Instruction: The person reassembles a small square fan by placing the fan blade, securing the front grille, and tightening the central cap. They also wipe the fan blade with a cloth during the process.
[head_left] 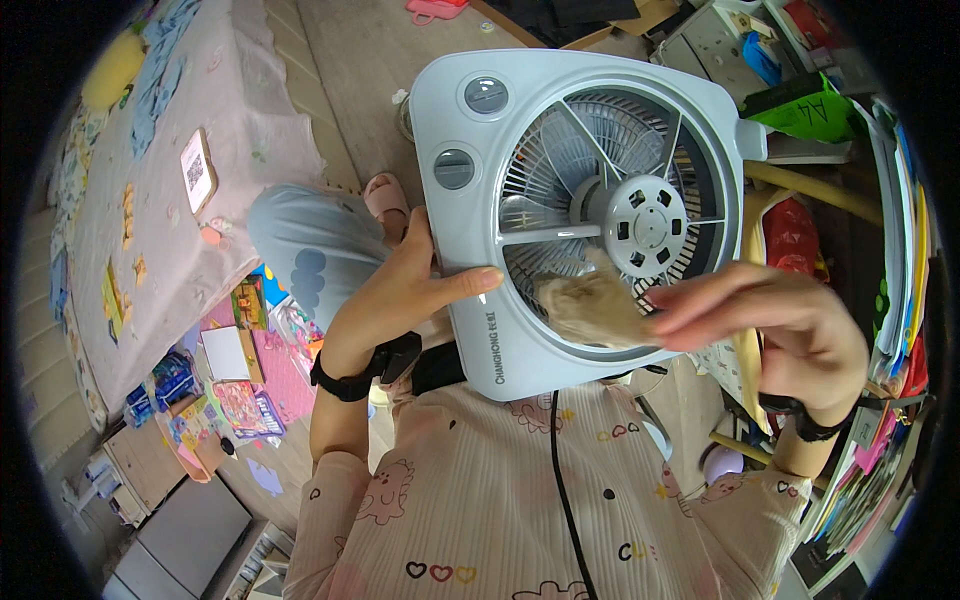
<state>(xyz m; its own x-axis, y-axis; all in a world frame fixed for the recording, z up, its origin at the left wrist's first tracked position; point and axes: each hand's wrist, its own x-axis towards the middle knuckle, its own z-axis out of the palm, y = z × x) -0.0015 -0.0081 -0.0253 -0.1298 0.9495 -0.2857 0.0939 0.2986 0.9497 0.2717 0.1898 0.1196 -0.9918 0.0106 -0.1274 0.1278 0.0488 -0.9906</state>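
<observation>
- Pale blue-grey casing, box-shaped: a fan (560, 234) is located over the person's lap, directly in front of the torso. What bears its weight is not visible.
- The round opening faces the camera; translucent blades (562, 140) show behind spokes and a slotted hub (647, 226). This attitude presumably gives access to the interior.
- Two grey dials (486, 95) sit on the casing beside the opening.
- A beige cloth (590, 308) is bunched at the lower part of the opening, near the hub.
- Left hand (408, 275): clamped on the casing edge, thumb flat on the face, fingers along the side. The grip is judged to steady the fan and leave the other side clear.
- Right hand (775, 312): fingers close together, fingertips at the cloth's end. Owing to blur, whether they pinch it cannot be told.
- A black cord (565, 480) runs down over the patterned shirt (470, 500).
- To the left, a phone (198, 172) lies on the bed (235, 90), apart from the fan.
- To the right, upright folders (905, 250) fill a shelf, near a red bag (790, 232).
</observation>
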